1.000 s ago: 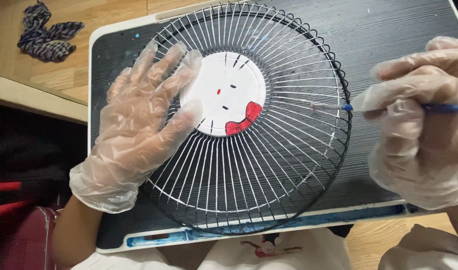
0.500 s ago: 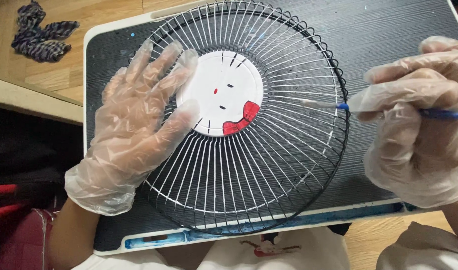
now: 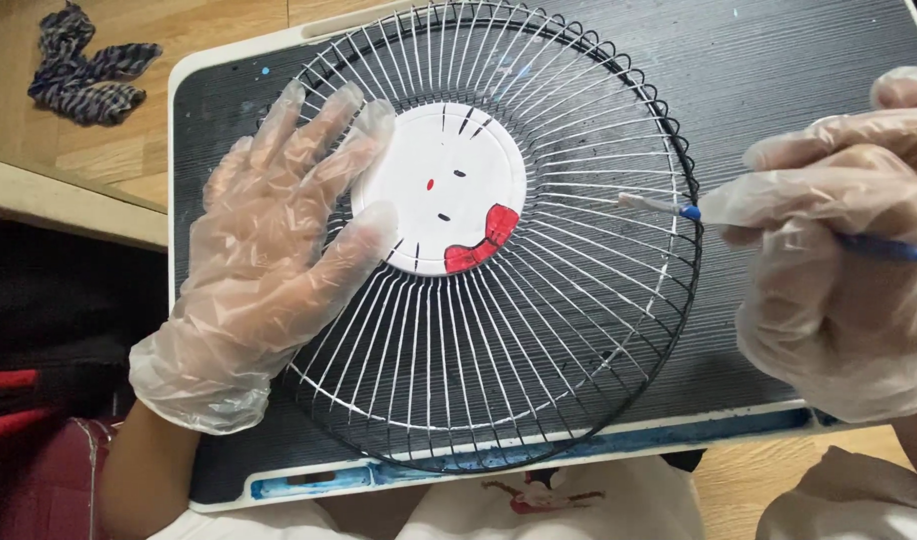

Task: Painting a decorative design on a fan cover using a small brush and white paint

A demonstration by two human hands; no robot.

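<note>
Pressing round wire fan guard [image 3: 499,330], thin paintbrush [image 3: 679,209]

just the one head cam, looking pretty much straight down, close over the lap tray [image 3: 759,60] and both hands

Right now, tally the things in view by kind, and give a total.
Gloved hands: 2, left hand and right hand
Wire fan guard: 1
Paintbrush: 1
Lap tray: 1
Dark cloth: 1
Total: 6

left hand [image 3: 269,250]: clear crinkled plastic glove | right hand [image 3: 839,260]: same
</note>
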